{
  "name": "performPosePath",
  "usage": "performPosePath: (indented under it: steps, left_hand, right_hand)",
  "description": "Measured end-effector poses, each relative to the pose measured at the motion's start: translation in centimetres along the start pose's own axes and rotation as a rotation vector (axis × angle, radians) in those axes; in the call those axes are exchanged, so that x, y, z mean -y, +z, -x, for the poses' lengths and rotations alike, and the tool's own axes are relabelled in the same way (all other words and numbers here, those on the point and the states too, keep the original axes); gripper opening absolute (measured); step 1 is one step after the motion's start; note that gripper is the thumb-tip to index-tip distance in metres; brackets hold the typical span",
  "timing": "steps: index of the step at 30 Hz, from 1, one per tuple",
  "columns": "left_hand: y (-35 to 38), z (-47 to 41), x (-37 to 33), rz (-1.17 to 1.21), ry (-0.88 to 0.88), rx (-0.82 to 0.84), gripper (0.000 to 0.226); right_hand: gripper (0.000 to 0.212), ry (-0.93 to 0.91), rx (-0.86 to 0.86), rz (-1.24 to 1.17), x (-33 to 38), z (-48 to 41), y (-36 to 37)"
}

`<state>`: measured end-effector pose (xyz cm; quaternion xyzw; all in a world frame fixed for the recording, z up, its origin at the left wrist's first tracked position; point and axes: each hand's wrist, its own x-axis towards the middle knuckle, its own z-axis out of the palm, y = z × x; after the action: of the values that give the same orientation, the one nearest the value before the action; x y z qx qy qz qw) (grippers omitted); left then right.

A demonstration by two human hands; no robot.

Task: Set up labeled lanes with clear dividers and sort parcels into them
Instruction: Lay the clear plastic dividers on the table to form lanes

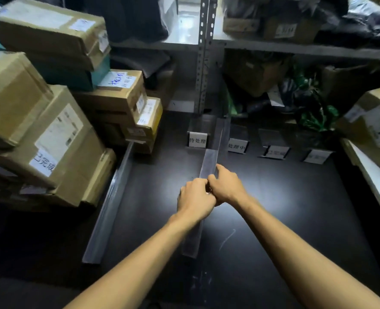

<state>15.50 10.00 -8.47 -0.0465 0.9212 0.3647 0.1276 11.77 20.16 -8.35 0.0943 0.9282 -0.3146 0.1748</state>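
The dark table (pixel 273 208) spreads beneath the fingers, with stacked parcels (pixel 50 130) well off to their left, unsorted, probably waiting until lanes exist. One clear divider (pixel 111 204) lies left of the fingers, and a second divider (pixel 209 161) runs under them toward the label cards (pixel 197 139) standing beyond, likely to separate the first two labels. The left hand (pixel 195 199) and right hand (pixel 227 188) touch, fingers curled and pinching this strip near its middle, apparently to steer it straight.
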Motion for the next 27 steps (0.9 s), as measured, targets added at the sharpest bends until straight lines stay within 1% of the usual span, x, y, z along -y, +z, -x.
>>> performPosePath:
  steps: [4,7,9,10,11,12,14,16,18,21,27]
  left_hand:
    - [3.0,-0.8,0.7,0.016,-0.042,0.019,0.015]
    - [4.4,-1.4,1.2,0.004,-0.075,-0.003,0.015]
    - [5.0,-1.6,1.2,0.001,-0.084,0.001,0.014]
    - [5.2,-1.7,1.2,-0.008,-0.083,0.005,0.014]
    - [5.3,-1.8,1.1,-0.013,-0.080,0.012,0.015]
    - [5.5,-1.9,0.9,-0.014,-0.071,0.021,0.015]
    - [5.7,-2.0,0.7,-0.007,-0.049,0.047,0.018]
    - [5.7,-2.2,0.5,-0.002,-0.023,0.064,0.022]
    - [5.6,-2.4,0.5,-0.005,0.005,0.072,0.021]
    - [5.7,-2.6,0.6,-0.019,0.043,0.074,0.016]
    - [6.0,-2.2,0.3,-0.027,0.064,0.086,0.014]
  right_hand:
    - [0.041,0.028,0.023,0.044,-2.9,-1.2,0.6]
    - [0.055,0.010,-0.055,0.147,-4.0,-2.1,0.6]
    - [0.073,0.001,-0.075,0.139,-4.3,-2.8,0.5]
    - [0.085,0.022,-0.046,0.097,-4.4,-3.1,0.4]
    - [0.092,0.050,-0.010,0.045,-4.5,-3.6,0.3]
    - [0.090,0.065,0.021,0.002,-4.6,-4.1,0.2]
    - [0.066,0.029,0.062,-0.046,-4.8,-4.8,0.2]
    - [0.045,-0.031,0.057,-0.080,-4.9,-5.0,0.3]
    - [0.035,-0.049,0.044,-0.097,-4.9,-5.0,0.4]
    - [0.031,-0.066,0.041,-0.068,-5.1,-5.2,0.4]
    - [0.035,-0.076,0.042,-0.050,-5.6,-5.0,0.0]
